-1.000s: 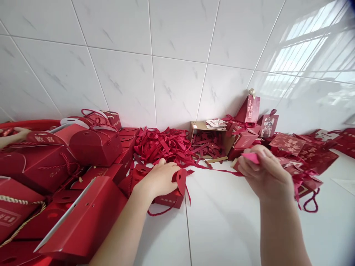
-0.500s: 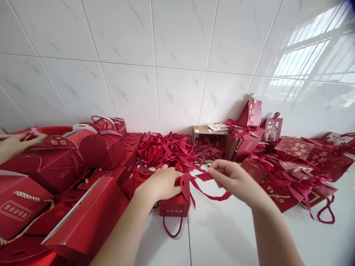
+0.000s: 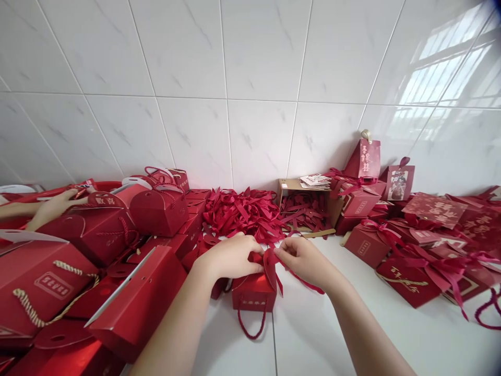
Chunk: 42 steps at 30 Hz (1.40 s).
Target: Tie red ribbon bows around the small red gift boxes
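Note:
A small red gift box [image 3: 253, 295] with a twisted red cord handle [image 3: 252, 337] stands on the white surface before me. My left hand [image 3: 237, 256] is closed over its top from the left, with the fingers behind the raised flap. From the right, my right hand [image 3: 301, 257] pinches a dark red ribbon [image 3: 303, 282] close against the box's round-ended top flap [image 3: 270, 263]. The ribbon trails to the right below that hand. Its other end is partly hidden by the flap and fingers.
Many red gift boxes [image 3: 136, 297] are stacked at left, where another person's hands [image 3: 58, 206] work. A heap of red ribbons [image 3: 246, 214] lies by the tiled wall, beside an open cardboard box [image 3: 305, 209] of ribbon pieces. Ribbon-tied boxes [image 3: 415, 274] crowd the right.
My right hand has moved left with the ribbon, from apart to right at the box's top. My left hand keeps its hold on the box. The view has shifted slightly left.

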Tool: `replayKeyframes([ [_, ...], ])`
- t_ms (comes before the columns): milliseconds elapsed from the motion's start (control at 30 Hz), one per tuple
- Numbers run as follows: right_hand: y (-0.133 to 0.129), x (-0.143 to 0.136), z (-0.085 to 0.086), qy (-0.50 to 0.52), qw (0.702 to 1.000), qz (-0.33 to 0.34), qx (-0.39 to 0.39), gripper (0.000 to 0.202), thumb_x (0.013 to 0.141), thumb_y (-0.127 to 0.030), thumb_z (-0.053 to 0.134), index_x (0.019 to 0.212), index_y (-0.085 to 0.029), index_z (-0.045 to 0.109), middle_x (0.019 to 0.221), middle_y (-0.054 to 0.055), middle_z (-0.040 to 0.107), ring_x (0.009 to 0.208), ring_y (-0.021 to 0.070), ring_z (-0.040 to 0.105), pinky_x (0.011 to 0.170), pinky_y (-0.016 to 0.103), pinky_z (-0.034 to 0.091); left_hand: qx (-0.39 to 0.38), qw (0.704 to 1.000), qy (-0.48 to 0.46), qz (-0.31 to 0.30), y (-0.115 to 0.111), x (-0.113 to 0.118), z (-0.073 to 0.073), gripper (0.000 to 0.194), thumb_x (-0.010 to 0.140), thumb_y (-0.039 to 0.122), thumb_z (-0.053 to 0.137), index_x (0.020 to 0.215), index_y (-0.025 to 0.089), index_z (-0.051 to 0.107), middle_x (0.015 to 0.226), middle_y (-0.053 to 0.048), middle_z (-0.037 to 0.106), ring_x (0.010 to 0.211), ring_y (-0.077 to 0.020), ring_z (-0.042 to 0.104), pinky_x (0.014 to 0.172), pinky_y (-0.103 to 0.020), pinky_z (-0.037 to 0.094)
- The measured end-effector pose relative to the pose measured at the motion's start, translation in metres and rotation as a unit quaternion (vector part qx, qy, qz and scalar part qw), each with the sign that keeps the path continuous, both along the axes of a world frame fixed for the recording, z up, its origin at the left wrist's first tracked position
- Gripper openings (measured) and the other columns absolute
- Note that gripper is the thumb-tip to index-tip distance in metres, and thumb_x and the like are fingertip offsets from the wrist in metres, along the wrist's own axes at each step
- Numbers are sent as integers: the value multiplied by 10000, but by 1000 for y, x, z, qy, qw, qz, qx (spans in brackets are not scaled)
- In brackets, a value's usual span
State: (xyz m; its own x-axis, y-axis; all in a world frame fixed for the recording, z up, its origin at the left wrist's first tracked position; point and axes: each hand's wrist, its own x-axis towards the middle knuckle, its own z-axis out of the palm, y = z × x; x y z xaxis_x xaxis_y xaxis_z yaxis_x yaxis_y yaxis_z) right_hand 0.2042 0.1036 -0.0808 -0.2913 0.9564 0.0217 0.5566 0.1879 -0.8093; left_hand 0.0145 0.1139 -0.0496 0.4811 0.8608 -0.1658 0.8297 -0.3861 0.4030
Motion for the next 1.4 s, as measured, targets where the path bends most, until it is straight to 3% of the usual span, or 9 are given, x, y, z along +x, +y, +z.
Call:
replayKeyframes([
  [267, 3, -1, -8, -39, 999, -24, 17, 255, 808, -343, 474, 597, -202, 453, 595, 5, 571, 552, 136, 468, 506, 256, 308, -45, 994, -100, 6, 8, 4, -5, 216, 719, 301, 534, 788, 209, 717, 862, -14, 716, 819, -196, 628, 682, -255, 430],
  [633, 4, 4, -13, -31, 1000, 5, 3, 266, 832, -407, 489, 658, -206, 499, 660, 11, 589, 624, 166, 540, 551, 276, 366, -39, 995, -83, 29, 9, 2, -5, 107, 669, 257, 528, 645, 183, 601, 778, -18, 638, 698, -169, 541, 586, -252, 365],
  [767, 3, 4, -11, 17, 999, 2, 31, 221, 834, -433, 518, 898, -239, 602, 971, 40, 648, 898, 216, 584, 735, 335, 443, -41, 996, -70, 41, 9, -1, -3, 125, 715, 280, 485, 677, 191, 564, 737, -1, 601, 653, -154, 497, 568, -258, 348],
  [833, 3, 1, -9, 59, 997, 25, 45, 254, 847, -415, 518, 1035, -269, 604, 1141, 33, 614, 1069, 216, 542, 857, 344, 430, -36, 994, -77, 65, 8, -2, -1, 137, 755, 304, 453, 714, 202, 535, 721, 13, 568, 629, -145, 475, 552, -256, 340],
  [900, 2, -5, -8, 102, 992, 59, 38, 274, 865, -399, 505, 1093, -279, 600, 1193, 24, 597, 1110, 200, 530, 905, 332, 417, -16, 992, -93, 81, 4, -2, 4, 161, 797, 335, 421, 733, 210, 500, 720, 24, 532, 626, -140, 461, 553, -255, 345],
  [1033, 0, -18, -3, 183, 979, 87, 35, 224, 871, -389, 506, 943, -224, 641, 1030, 29, 648, 963, 184, 582, 841, 311, 444, 40, 988, -131, 73, -12, -1, 17, 214, 865, 365, 347, 781, 221, 482, 812, 18, 556, 721, -152, 505, 615, -258, 389],
  [1133, -4, -19, 3, 233, 966, 85, 68, 192, 836, -370, 569, 771, -199, 627, 927, 22, 651, 907, 175, 585, 829, 297, 438, 50, 990, -87, 103, -25, -4, 22, 273, 882, 435, 319, 824, 240, 500, 843, 12, 594, 733, -170, 541, 625, -273, 403],
  [1267, -11, -1, 17, 295, 952, 29, 82, 181, 812, -376, 623, 784, -198, 641, 868, 26, 648, 852, 167, 576, 813, 300, 433, 44, 989, 16, 140, -32, -10, 21, 315, 787, 542, 457, 840, 237, 519, 927, -41, 629, 800, -228, 591, 612, -292, 409],
  [1400, -21, 29, 33, 354, 930, 16, 96, 158, 837, -363, 617, 803, -216, 663, 797, 19, 650, 769, 149, 566, 737, 277, 442, -32, 986, 79, 144, -24, -8, 16, 334, 684, 508, 567, 862, 227, 542, 890, -65, 656, 756, -254, 628, 546, -285, 410],
])
